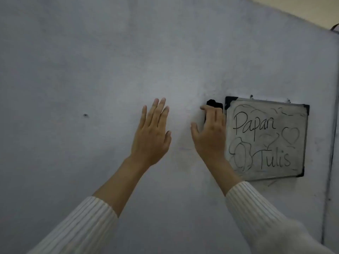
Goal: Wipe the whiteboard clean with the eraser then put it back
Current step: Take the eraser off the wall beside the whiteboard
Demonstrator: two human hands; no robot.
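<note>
**Taking hold of the eraser beside the board**

My right hand (209,136) is on the black eraser (213,103), which sits against the wall (91,70) just left of the whiteboard's top left corner. My fingers are curled over its face, with the index tip hooked round its upper left edge. My thumb stands out to the side, off the eraser. My left hand (152,136) is open, fingers straight and together, palm toward the wall, holding nothing. I cannot tell whether it touches the wall.

The whiteboard (298,158) is small, framed with dark corners, and fixed to the wall. It carries handwriting (255,125), a heart and some loose doodles over a grey smear, so no wiping is done yet.

I judge the eraser to be light and stiff, with a soft pad on the hidden side. How it stays on the wall is hidden under my fingers; it may cling by a magnet. I would bring the thumb in on the lower left edge, pinch it across its short sides, and pull it straight off. The board looks thin, so I would press evenly rather than hard.
</note>
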